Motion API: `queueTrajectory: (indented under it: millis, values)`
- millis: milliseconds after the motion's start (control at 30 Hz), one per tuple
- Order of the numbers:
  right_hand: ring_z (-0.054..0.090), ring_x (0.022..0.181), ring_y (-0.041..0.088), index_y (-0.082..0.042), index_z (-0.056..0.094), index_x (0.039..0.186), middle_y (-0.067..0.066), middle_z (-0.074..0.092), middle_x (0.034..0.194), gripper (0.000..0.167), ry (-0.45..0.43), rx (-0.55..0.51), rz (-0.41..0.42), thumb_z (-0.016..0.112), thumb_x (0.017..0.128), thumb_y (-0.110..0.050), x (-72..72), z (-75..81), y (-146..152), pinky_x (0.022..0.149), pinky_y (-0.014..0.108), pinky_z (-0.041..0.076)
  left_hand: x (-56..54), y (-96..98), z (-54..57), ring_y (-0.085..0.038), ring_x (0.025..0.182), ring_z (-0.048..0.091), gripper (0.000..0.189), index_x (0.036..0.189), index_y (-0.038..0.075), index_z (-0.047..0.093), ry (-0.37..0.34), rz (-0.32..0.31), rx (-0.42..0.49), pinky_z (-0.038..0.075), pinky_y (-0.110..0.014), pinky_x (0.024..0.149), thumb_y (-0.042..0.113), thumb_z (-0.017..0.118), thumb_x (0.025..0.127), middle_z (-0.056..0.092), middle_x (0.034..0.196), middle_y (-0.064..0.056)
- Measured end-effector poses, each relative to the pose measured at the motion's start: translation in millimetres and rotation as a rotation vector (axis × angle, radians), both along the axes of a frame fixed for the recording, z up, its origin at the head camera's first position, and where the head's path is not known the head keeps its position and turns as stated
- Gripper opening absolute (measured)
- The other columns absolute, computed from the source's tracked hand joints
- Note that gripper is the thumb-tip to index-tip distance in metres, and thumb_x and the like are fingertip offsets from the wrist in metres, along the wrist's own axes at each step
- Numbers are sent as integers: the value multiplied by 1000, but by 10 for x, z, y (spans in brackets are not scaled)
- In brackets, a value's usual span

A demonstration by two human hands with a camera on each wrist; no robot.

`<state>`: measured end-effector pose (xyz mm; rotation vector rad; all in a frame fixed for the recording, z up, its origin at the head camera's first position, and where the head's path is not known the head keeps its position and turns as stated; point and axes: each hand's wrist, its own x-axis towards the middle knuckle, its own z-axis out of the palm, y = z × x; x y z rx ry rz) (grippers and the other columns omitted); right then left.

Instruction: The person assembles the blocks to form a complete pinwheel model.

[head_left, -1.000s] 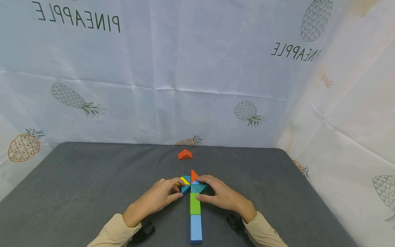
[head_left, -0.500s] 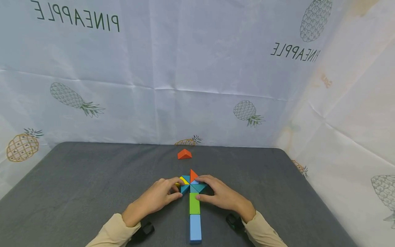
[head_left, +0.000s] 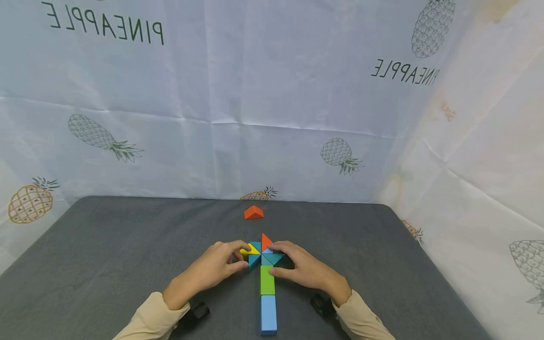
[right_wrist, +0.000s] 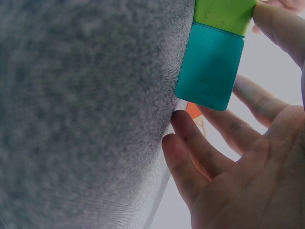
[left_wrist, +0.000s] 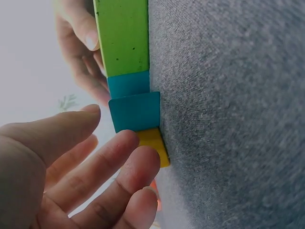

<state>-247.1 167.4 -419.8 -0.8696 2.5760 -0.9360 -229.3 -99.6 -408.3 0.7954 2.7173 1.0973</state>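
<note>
On the dark cloth lies a pinwheel of wooden triangle blocks: teal ones (head_left: 276, 258), a yellow one (head_left: 250, 249), an orange one (head_left: 265, 242) and a light blue one. A green block (head_left: 267, 281) and a blue block (head_left: 268, 314) form a stem towards me. My left hand (head_left: 214, 265) is at the pinwheel's left side, fingertips by the yellow triangle (left_wrist: 155, 145) and thumb apart from the teal one (left_wrist: 136, 112). My right hand (head_left: 306, 267) rests at the other side. Its thumb touches the green block (right_wrist: 224, 14) and its index fingertip is at the upper right triangles.
A loose orange triangle block (head_left: 253, 212) lies near the table's back edge. White pineapple-print curtains (head_left: 263, 94) hang behind and to the right. A black wrist camera (head_left: 199, 312) sits under the left wrist, another (head_left: 321, 304) under the right.
My left hand has drawn back slightly to the left, its fingers coming off the yellow triangle, which shows more. My right hand and the blocks have stayed put.
</note>
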Motion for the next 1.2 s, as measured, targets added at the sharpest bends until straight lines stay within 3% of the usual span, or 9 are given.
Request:
queueTrajectory:
  millis: [233,500,800,1200]
  values:
    - [43,140,23,-20,46,147,1,45,151,64,0,2,-2,62,94,-53,1,1,1,112,53,37,6,27,-25,-1,68,60,33,121,9,66,25,-2,-23,47,-22,60,20,72,91,74,90,-1]
    - [44,139,22,-20,47,147,1,46,150,64,1,4,-11,62,94,-53,5,-1,-1,112,53,38,27,64,-61,-7,72,64,30,117,8,67,37,3,-32,48,-24,62,21,73,90,73,88,-1]
    - [44,138,22,-20,47,147,1,46,150,65,-5,12,-15,62,94,-53,7,0,-7,112,53,38,16,69,-77,-2,71,61,28,117,10,68,48,18,-40,47,-22,62,19,73,91,73,87,2]
    - [46,136,20,-19,48,146,-1,48,148,65,11,-1,-9,62,93,-54,-1,-17,0,112,52,39,6,21,-7,-2,68,62,30,121,8,66,47,24,25,48,-21,58,20,69,94,73,89,1]
